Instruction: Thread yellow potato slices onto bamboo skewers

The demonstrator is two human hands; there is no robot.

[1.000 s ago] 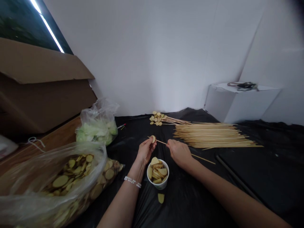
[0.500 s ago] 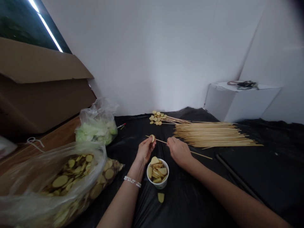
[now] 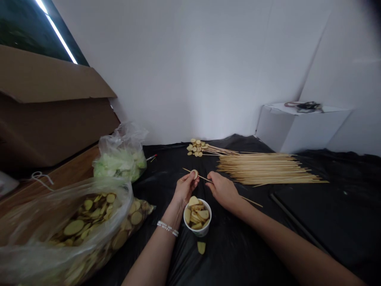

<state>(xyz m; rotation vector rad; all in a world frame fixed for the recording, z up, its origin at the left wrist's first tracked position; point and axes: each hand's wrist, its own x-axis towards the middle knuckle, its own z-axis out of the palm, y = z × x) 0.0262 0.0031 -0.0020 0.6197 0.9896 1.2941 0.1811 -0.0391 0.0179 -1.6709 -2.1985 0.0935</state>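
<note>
My left hand [image 3: 185,187] pinches a round pale slice [image 3: 195,174], which looks like potato. A thin wooden skewer [image 3: 203,178] runs through the slice, and its tip sticks out to the left. My right hand [image 3: 222,190] is closed around the skewer's shaft, whose tail end shows beyond the wrist. Below and between my hands stands a white cup [image 3: 197,230] heaped with cut potato pieces [image 3: 197,216]. One loose piece [image 3: 201,248] lies in front of the cup. Farther back lie several skewers bearing slices [image 3: 195,147] at their left ends.
Right of centre, a wide bundle of bare skewers [image 3: 264,169] lies on the black plastic sheet [image 3: 238,254]. At left are an open bag of slices [image 3: 125,206], a bag of pale green leaves [image 3: 119,161] and a cardboard box [image 3: 56,127]. A white box [image 3: 303,125] stands back right.
More of the skewer's tip now sticks out past the slice. The slice has shifted slightly right along the skewer, closer to my right hand.
</note>
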